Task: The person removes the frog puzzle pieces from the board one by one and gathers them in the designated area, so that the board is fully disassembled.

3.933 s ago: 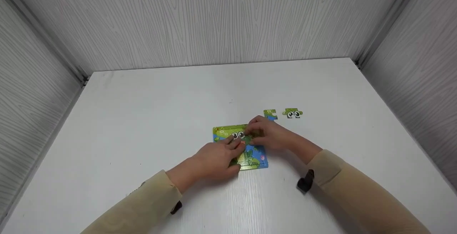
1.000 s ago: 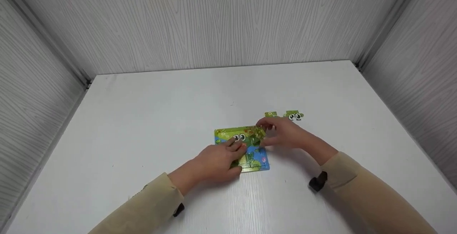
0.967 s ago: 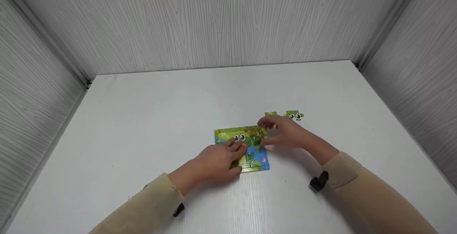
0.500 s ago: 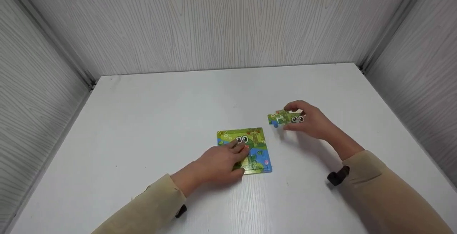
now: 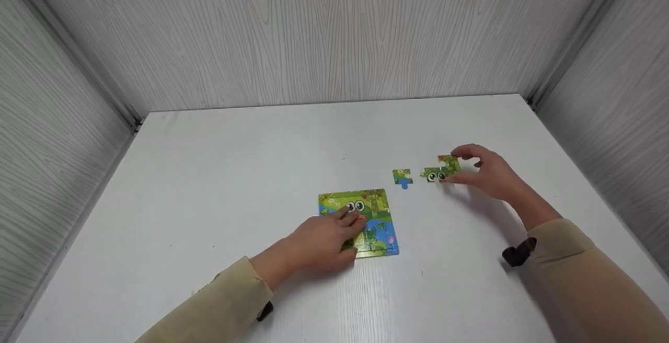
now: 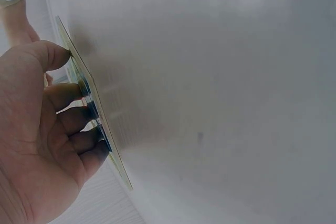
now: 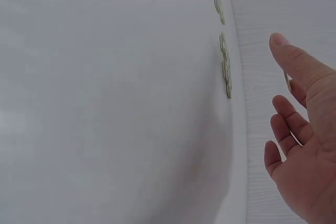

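A frog jigsaw puzzle (image 5: 384,228) in a square tray lies on the white table in the head view. My left hand (image 5: 324,241) rests its fingertips on the picture, covering the lower left, with the thumb at the near edge; the left wrist view shows the puzzle (image 6: 94,95) edge-on under these fingers. Up to the right, my right hand (image 5: 488,173) pinches a green puzzle piece (image 5: 453,161) between thumb and forefinger. It overlaps a piece with frog eyes (image 5: 433,175) in this view. A green and blue piece (image 5: 402,176) lies to the left of that.
The white table (image 5: 235,175) is bounded by a grey wood-grain panel (image 5: 313,34) behind and by further panels at the left and right. In the right wrist view, loose puzzle pieces (image 7: 225,64) lie near the table's edge.
My right hand has gone from the puzzle's upper right corner, past the loose pieces, to the right, carrying a piece. The left hand has stayed on the puzzle.
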A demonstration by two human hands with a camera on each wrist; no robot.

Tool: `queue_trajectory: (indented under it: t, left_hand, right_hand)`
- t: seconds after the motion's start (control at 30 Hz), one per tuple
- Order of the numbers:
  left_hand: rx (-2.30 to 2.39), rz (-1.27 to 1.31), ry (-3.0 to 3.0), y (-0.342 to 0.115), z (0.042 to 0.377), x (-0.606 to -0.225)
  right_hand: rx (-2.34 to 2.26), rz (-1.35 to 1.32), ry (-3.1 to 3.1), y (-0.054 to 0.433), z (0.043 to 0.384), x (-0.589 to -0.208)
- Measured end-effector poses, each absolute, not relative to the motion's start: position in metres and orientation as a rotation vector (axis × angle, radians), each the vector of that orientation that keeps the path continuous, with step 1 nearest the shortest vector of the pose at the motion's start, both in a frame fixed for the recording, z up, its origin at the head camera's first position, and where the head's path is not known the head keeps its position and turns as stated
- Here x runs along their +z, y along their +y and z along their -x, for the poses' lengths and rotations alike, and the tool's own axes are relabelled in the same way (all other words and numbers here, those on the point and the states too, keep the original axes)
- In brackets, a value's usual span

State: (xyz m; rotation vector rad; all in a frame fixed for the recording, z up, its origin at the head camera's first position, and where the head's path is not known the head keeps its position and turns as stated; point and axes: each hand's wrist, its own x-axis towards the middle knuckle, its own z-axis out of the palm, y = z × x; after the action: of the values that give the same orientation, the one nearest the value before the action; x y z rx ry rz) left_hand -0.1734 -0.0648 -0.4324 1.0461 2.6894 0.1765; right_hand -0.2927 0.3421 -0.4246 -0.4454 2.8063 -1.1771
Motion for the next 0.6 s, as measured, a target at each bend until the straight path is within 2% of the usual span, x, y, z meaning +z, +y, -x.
queue_trajectory:
  t: [0.6]
  left_hand:
    - [0.189, -1.044, 2.687, -0.066, 0.175, -0.435]
  right_hand:
    - [-1.129, 0.248, 2.771, 0.374, 0.298, -0.441]
